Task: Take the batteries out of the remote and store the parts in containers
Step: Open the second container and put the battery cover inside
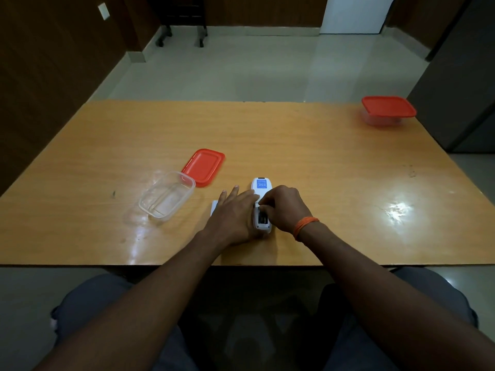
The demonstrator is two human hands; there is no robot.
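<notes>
A white remote [260, 186] lies face down on the table, its blue label at the far end and its battery bay [262, 218] uncovered at the near end. My left hand [233, 214] rests flat against the remote's left side and steadies it. My right hand [284, 207] has its fingertips curled into the bay on a dark battery. A white piece, probably the battery cover [214, 207], pokes out from under my left hand. An open clear container [167, 198] sits to the left, its red lid [204, 166] beside it.
A second clear container with a red lid on it [387, 110] stands at the table's far right corner. The wooden table [321, 162] has its near edge just above my lap. An orange band circles my right wrist.
</notes>
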